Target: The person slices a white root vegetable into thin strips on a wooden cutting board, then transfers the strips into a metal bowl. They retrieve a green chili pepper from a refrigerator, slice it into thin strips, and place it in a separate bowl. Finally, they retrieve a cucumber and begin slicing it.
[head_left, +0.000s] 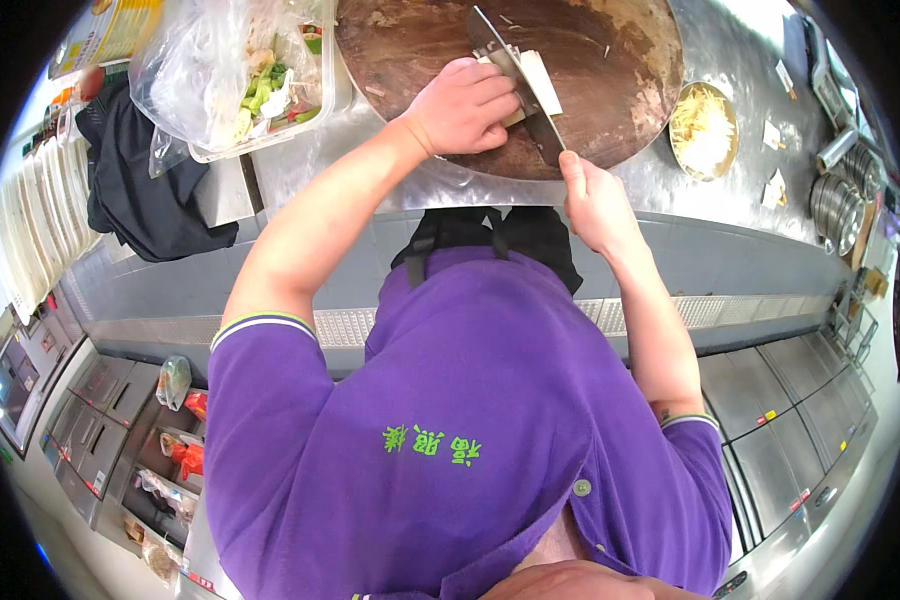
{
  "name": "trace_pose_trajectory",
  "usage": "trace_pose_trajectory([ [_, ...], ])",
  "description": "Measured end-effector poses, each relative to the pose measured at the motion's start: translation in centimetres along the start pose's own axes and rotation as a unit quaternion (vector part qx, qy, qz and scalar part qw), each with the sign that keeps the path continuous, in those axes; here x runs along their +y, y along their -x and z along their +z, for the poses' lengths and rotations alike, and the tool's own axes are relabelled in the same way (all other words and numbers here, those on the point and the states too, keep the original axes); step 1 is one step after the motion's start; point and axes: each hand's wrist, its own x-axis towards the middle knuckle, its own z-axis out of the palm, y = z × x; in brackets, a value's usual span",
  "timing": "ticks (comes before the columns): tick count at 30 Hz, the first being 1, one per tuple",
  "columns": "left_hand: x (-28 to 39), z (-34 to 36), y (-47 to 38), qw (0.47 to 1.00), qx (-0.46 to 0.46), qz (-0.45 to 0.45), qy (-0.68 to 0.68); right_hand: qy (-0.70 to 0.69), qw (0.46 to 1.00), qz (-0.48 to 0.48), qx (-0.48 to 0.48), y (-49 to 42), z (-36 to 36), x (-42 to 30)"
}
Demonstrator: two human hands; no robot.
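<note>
My right hand (604,199) grips the handle end of a cleaver (499,41), its thumb on the near end of the blade's spine. The blade stands on edge over a round wooden chopping block (622,67). Curled fingers of my left hand (469,105) hold pale vegetable slices (540,82) against the block, knuckles close beside the blade. Part of the slices is hidden under that hand and behind the blade. A few thin pale scraps lie on the wood. Right of the block, a round metal bowl (733,142) holds pale yellow shreds (701,127).
The block rests on a stainless steel counter (727,60). At left stands a clear plastic tub (270,142) with a plastic bag and vegetable scraps, near a black cloth (142,180). Stacked metal dishes (836,206) sit at far right. Steel cabinets (780,427) are behind me.
</note>
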Motion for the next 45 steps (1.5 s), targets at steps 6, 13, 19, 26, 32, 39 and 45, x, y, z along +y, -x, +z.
trace_pose_trajectory([
  [6, 2.1, -0.5, -0.3, 0.991, 0.05, -0.098, -0.081, -0.03, 0.999, 0.016, -0.015, -0.6, 0.0, 0.9],
  [13, -2.1, -4.5, 1.3, 0.977, 0.0, -0.156, -0.146, -0.238, 0.967, 0.083, -0.024, 1.5, -1.2, 1.3],
  [19, 3.2, -6.4, -3.0, 0.781, 0.41, -0.396, 0.257, -0.535, 0.822, 0.054, -0.189, 2.7, -2.6, 4.6],
  [26, 8.3, -2.8, -5.1, 0.112, 0.187, -0.263, 0.94, -0.639, 0.683, 0.124, -0.331, 2.0, -0.2, 5.6],
  [32, 5.1, -3.7, -5.2, 0.398, 0.186, -0.533, 0.723, -0.632, 0.723, 0.148, -0.235, 4.6, -0.1, 11.6],
  [39, 1.3, -0.9, -6.8, 0.967, -0.102, -0.18, 0.15, -0.664, 0.721, 0.162, -0.109, 8.2, 0.5, 16.5],
  [45, 0.5, -0.5, -8.6, 0.95, -0.302, 0.07, -0.031, -0.662, 0.729, 0.158, -0.076, 9.2, 0.5, 16.1],
])
